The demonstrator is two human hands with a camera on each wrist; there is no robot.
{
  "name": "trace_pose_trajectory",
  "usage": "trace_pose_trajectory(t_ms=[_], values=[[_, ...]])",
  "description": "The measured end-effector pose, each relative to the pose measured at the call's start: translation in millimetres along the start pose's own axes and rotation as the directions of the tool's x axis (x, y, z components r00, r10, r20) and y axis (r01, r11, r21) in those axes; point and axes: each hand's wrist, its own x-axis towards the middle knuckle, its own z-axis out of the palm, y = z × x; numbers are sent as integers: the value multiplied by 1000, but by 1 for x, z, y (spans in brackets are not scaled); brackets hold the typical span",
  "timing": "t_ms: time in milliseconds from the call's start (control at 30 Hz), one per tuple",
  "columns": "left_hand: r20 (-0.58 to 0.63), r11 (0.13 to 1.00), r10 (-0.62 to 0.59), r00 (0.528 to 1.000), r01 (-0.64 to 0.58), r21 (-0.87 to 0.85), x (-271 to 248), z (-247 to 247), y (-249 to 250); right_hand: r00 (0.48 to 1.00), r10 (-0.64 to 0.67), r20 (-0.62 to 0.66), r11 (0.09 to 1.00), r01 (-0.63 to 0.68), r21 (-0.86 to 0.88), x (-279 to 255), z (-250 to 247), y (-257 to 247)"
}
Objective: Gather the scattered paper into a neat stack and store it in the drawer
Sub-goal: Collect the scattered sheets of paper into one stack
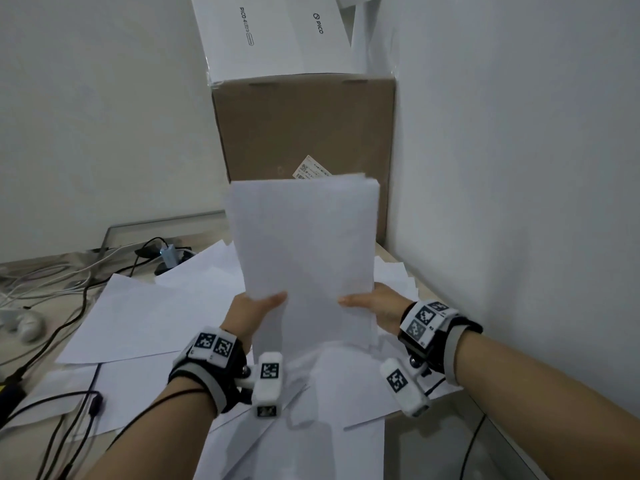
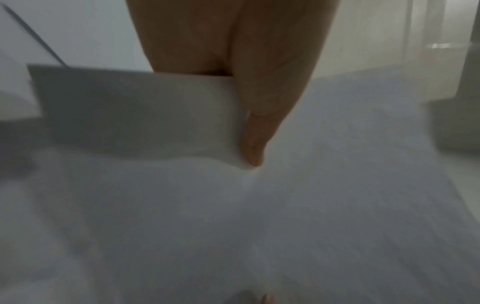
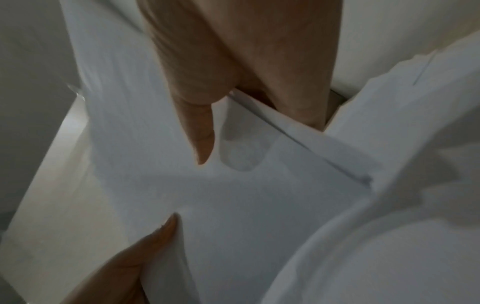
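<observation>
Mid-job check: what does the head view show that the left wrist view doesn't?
Only the head view shows the right hand gripping the paper stack, the loose sheets on the desk, the cardboard box behind and the cables on the left. Only the left wrist view shows the left thumb from below, pressed on the stack's face. Both show the left hand holding the stack upright at its left edge.

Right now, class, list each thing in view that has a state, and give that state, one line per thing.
Paper stack: upright, held at its lower edges by both hands.
Left hand: pinches the stack, thumb in front.
Right hand: pinches the stack, thumb in front.
Loose sheets: scattered, overlapping on the desk.
Cardboard box: closed.
</observation>
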Motion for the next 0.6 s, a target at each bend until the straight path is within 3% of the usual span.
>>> trace_pose_trajectory(t_ms=[200,333,433,500,600], values=[[84,992,-114,990,117,-36,4,21,21,994,16,-104,977,-37,-208,-18,-41,-21],[140,983,-155,978,138,122,-3,50,4,966,82,-245,897,-179,-403,-23,-73,-3],[141,942,-278,950,241,232,-12,66,-18,931,157,-330,802,-315,-507,-31,-92,22],[146,903,-341,929,280,326,-17,74,-32,909,230,-349,751,-394,-531,-39,-98,37],[91,874,-345,934,284,396,-27,85,-39,894,296,-335,726,-439,-529,-50,-97,48]])
